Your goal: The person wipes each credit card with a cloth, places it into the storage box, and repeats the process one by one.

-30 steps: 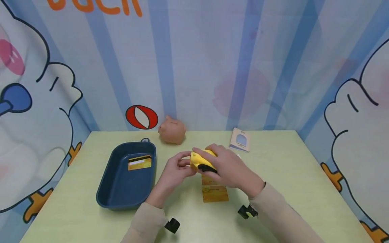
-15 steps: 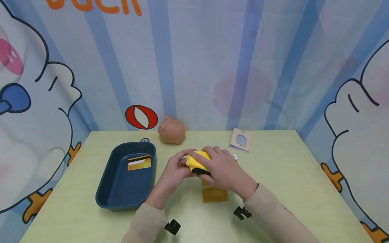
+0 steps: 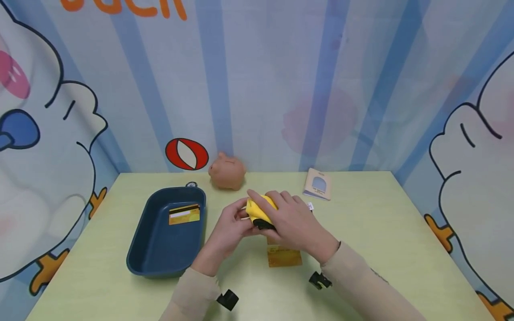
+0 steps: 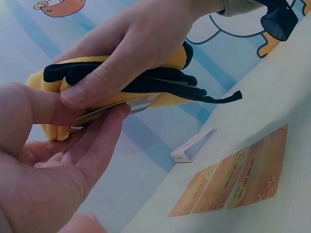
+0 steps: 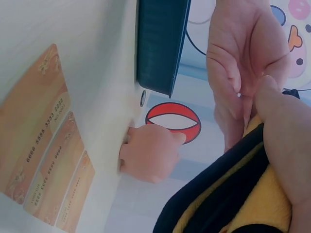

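In the left wrist view, my right hand (image 4: 121,48) grips a bunched yellow cloth (image 4: 170,99) with black edging, thumb on its side. Below it, my left hand (image 4: 53,170) pinches a thin card (image 4: 92,116) whose lower edge shows under the cloth. Most of that card is covered. The head view has my left hand (image 3: 229,229) meeting my right hand (image 3: 299,223) around the yellow cloth (image 3: 259,210) above the table. On the tabletop beneath lie three gold bank cards (image 4: 255,170) in a row, partly hidden in the head view.
At the left stands a dark blue tray (image 3: 140,249) holding a gold card (image 3: 184,215), stripe side up. A pink piggy bank (image 3: 227,171) is at the back edge, with a small pale booklet (image 3: 318,183) farther right. A printed curtain (image 3: 261,89) hangs behind the table.
My right hand and the cloth have shifted a little to the left, toward my left hand, covering more of the gold cards. My left hand stays nearly in place.
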### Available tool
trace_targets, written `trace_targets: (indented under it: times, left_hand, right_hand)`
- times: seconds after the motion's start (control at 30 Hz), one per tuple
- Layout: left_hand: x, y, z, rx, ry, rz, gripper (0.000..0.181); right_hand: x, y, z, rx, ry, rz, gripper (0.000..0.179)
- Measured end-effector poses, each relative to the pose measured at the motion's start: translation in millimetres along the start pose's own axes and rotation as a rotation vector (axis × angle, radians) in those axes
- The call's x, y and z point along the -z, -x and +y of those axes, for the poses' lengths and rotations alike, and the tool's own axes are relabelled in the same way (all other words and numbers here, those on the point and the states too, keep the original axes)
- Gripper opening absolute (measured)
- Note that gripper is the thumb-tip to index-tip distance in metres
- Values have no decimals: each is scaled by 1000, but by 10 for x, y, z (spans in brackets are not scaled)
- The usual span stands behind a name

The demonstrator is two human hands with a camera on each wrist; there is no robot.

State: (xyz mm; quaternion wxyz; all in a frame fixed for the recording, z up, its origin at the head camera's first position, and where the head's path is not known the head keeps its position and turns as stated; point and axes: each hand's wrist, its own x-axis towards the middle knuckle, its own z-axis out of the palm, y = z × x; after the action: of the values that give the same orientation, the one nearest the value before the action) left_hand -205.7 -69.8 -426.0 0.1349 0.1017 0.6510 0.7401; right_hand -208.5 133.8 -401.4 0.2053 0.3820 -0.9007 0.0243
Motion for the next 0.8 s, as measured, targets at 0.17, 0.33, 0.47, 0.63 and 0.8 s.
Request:
trace_targets:
  times: [0.17,0.33,0.47,0.63,0.8]
  left_hand:
    - [-21,11,21,-8,3,-3,61]
    - [-30,21,32,-28,39,20,59]
    - [-28,36,62,-50,65,54,55]
    - [-11,57,105,-57,100,83,49]
    - [23,73,101,-47,144,108,46]
  right_hand:
    - [-6,17,-6,-1,5,21,78]
    - [24,24,2,10,4,40,74]
    - [54,39,31,19,7,58,73]
    - [63,90,64,-11,-3,42,74]
    - [44,159,97,-59,-20,10,78]
